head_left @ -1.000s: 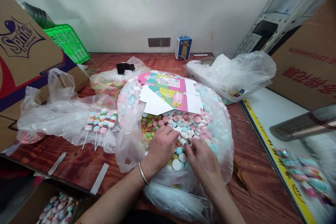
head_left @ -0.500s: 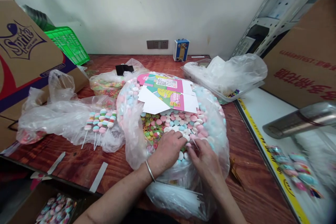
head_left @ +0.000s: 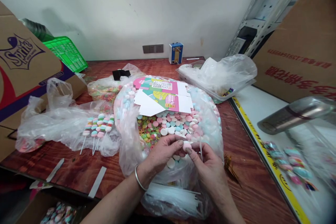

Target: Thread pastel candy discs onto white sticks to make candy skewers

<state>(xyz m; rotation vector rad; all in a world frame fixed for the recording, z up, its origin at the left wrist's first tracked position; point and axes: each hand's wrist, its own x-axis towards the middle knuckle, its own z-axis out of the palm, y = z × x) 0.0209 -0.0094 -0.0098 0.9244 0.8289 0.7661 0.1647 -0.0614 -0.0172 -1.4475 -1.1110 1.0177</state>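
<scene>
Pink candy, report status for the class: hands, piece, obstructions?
Right hand holding pink candy and white stick. Left hand at candy, grip unclear. Printed card on bag, beyond hands.

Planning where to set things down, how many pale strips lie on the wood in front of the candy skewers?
2: the left strip and the right strip, both at the table's front edge. The plastic bag may hide more.

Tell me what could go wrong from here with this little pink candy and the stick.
The pink candy is held only by fingertips, so it could slip into the loose candies below. The thin white stick, upright at the right hand, might bend or split the candy if pushed through off-centre. The printed card lies loose on the pile and could slide down.
</scene>
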